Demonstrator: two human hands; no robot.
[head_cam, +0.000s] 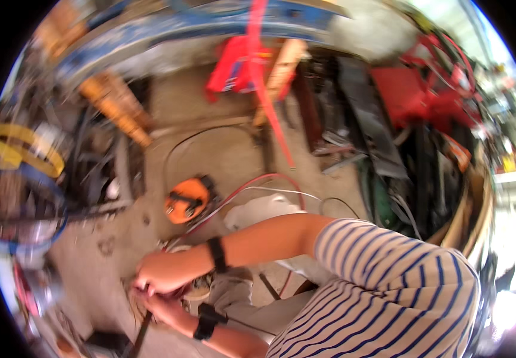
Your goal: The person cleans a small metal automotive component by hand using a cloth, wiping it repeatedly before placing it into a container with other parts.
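My right hand [162, 271], with a black band at the wrist, is low and left of the picture's middle. Just below it, touching or nearly so, is my left hand [162, 306], with a black strap and a small dark device on the wrist. The fingers of both are bent together around a blurred spot where thin brownish strands [136, 306] show; what they grip cannot be made out. A dark bar [142, 333] slants down from under my left hand. An orange and black round-faced device [188, 201] stands on the floor above my hands, beside red and white cables [240, 192].
A blue beam [186, 24] on wooden legs [117, 107] spans the top. A red strap [262, 89] hangs before a red cloth [231, 71]. Scrap metal [106, 165] and a yellow ring-shaped roll [25, 150] lie left. Dark panels [370, 116] and a red object [401, 96] crowd the right.
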